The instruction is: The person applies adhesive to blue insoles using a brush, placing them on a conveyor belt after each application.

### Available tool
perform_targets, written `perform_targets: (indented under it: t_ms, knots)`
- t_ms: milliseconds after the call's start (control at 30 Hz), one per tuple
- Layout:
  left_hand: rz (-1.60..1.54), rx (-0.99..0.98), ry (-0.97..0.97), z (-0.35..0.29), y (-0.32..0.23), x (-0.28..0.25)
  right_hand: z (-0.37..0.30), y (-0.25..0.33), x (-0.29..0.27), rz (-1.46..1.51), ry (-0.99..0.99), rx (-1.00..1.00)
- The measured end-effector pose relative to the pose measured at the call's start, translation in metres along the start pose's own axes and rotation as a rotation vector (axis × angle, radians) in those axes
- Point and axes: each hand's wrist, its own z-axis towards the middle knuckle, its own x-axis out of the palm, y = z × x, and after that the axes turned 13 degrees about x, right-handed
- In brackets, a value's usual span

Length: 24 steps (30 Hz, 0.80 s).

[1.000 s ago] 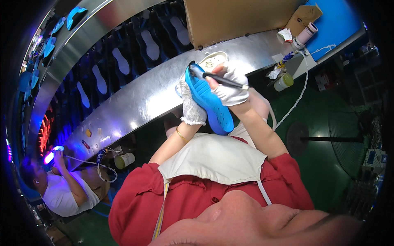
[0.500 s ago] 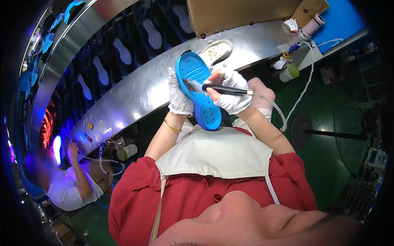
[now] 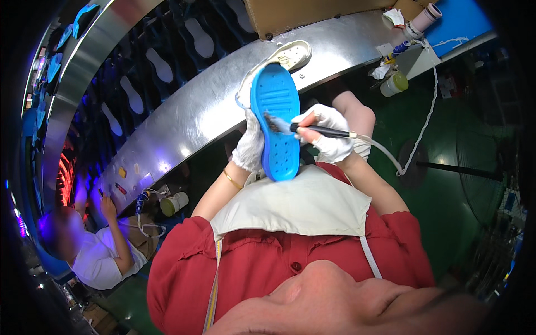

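Blue sole (image 3: 275, 128), one brush (image 3: 312, 130), two gloved hands

Shoe factory; conveyor (image 3: 184, 111) of soles (image 3: 161, 65)

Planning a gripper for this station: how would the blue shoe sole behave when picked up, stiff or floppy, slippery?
The blue shoe sole stays straight though the left hand holds only one edge: probably fairly stiff and light. Its ribbed, holed face suggests decent grip. The brush pressing on it does not visibly bend it.

Count: one blue shoe sole (image 3: 274, 125); one brush (image 3: 312, 129); one white shoe (image 3: 291, 54) on worktop (image 3: 201, 106); two gloved hands, left (image 3: 249, 146), right (image 3: 326, 139); two cylindrical containers (image 3: 394, 83), (image 3: 173, 203).
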Motion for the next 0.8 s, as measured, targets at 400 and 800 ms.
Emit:
perform_targets:
  t_ms: [400, 800]
  knots:
    - [-0.395, 0.423, 0.127, 0.067, -0.025, -0.02, 0.023, 0.039, 0.023, -0.03, 0.088, -0.095]
    - [-0.552, 0.556, 0.434, 0.067, -0.07, 0.008, 0.031, 0.042, 0.024, 0.407, 0.04, 0.164]
